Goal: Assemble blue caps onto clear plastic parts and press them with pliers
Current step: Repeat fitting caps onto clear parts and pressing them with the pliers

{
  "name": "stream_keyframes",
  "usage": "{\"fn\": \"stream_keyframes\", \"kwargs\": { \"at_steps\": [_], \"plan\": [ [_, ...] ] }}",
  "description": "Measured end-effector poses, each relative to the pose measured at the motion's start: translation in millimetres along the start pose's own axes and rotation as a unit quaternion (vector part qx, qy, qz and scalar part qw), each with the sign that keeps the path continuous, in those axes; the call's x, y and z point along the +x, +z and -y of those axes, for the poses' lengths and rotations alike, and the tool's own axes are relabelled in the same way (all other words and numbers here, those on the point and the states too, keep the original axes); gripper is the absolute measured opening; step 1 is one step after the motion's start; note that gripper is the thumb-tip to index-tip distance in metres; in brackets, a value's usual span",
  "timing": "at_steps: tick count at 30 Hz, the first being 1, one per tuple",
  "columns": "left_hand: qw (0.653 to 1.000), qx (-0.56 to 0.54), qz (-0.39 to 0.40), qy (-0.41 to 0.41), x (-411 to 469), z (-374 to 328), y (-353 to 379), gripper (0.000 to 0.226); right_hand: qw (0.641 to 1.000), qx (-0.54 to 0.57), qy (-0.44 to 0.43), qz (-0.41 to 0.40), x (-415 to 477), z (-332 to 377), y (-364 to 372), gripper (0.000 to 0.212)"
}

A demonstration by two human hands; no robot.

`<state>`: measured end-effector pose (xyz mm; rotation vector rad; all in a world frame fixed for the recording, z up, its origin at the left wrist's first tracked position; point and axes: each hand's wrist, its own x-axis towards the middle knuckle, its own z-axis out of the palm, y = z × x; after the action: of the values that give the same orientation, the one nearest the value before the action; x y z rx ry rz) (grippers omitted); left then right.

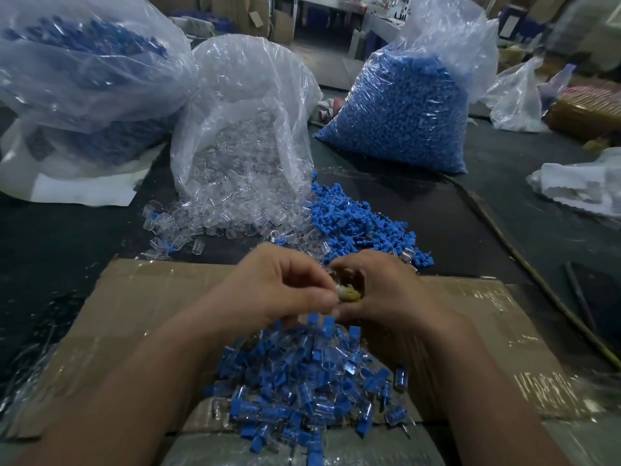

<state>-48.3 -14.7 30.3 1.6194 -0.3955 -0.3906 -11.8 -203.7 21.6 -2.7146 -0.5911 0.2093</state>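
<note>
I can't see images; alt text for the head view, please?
The left hand and right hand meet over a cardboard sheet, pinching a small part above a pile of assembled pieces. Behind lie clear parts, blue caps and plastic bags.

**A:** Where does everything sit from the hands?

**B:** I see the left hand (285,290) and right hand (379,290) meeting at centre, a wrapped object (349,293) in the right palm, above a cardboard sheet (134,304) on the table (67,237). The pile of assembled pieces (309,391) lies on the sheet at six o'clock.

**A:** And beyond the sheet?

**B:** Loose plastic parts (208,220) at eleven touch loose caps (353,223) at one. Behind them stand the bag of plastic parts (242,129) at twelve, the bag of caps (403,112) at one and a third bag (84,72) at ten.
</note>
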Motion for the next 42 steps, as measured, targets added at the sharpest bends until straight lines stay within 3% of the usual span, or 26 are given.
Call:
{"fn": "stream_keyframes", "kwargs": {
  "at_steps": [2, 5, 10, 15, 20, 26, 35, 39, 42],
  "plan": [
    [0.992, 0.005, -0.124, -0.011, 4.4, 5.4, -2.6, 0.003, 1.000, -0.002, -0.004, 0.008, 0.2, -2.2, 1.0, 0.063],
    [0.961, 0.053, -0.271, -0.016, 11.4, 14.2, -10.9, 0.019, 1.000, 0.009, -0.002, 0.023, 0.0, -4.8, 0.9, 0.074],
    [0.919, 0.166, -0.358, -0.015, 17.7, 27.0, -19.9, 0.026, 0.999, 0.035, 0.013, 0.035, 0.7, -4.8, 0.0, 0.078],
    [0.875, 0.360, -0.323, -0.017, 23.7, 39.6, -29.9, 0.037, 0.999, 0.041, 0.010, 0.016, 2.2, -2.9, 0.2, 0.059],
    [0.864, 0.425, -0.265, -0.060, 27.7, 45.2, -33.1, 0.047, 0.998, 0.058, 0.017, 0.008, 1.1, -0.7, -1.5, 0.050],
    [0.855, 0.440, -0.266, -0.059, 28.0, 46.4, -34.6, 0.023, 0.998, 0.063, 0.021, 0.003, 2.3, -0.7, -1.8, 0.044],
    [0.868, 0.355, -0.347, 0.002, 22.6, 33.8, -30.3, 0.013, 0.993, 0.064, 0.052, -0.084, 4.1, -10.4, -8.4, 0.026],
    [0.906, 0.224, -0.359, 0.006, 17.9, 25.5, -21.4, 0.018, 0.980, 0.066, 0.111, -0.151, 5.6, -21.3, -12.3, 0.012],
    [0.929, 0.128, -0.347, 0.010, 15.4, 19.2, -17.9, 0.022, 0.972, 0.069, 0.147, -0.172, 5.8, -27.3, -13.2, 0.013]
  ]
}}
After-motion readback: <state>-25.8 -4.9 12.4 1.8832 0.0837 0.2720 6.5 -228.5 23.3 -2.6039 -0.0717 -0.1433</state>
